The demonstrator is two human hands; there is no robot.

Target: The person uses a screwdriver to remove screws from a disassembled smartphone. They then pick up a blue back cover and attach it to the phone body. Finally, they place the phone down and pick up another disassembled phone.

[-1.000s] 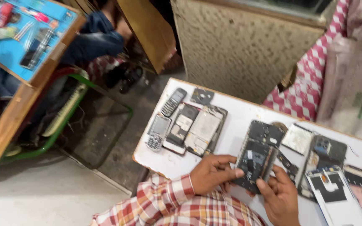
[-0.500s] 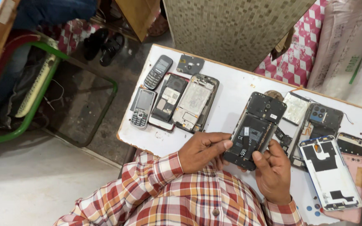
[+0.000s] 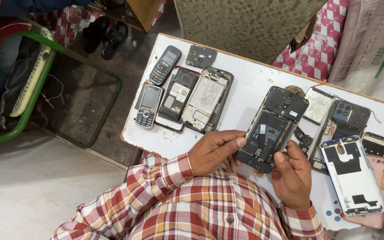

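Both hands hold the opened phone [image 3: 272, 129], long axis tilted up-right.

Open phone [image 3: 272, 129] looks like matt black plastic with a dull battery; table [image 3: 250, 89] is painted white wood, scuffed and chipped at the edges; white back cover [image 3: 352, 175] is glossy plastic; shirt [image 3: 192, 204] is soft checked cloth; keypad phones [image 3: 150, 106] are shiny plastic.
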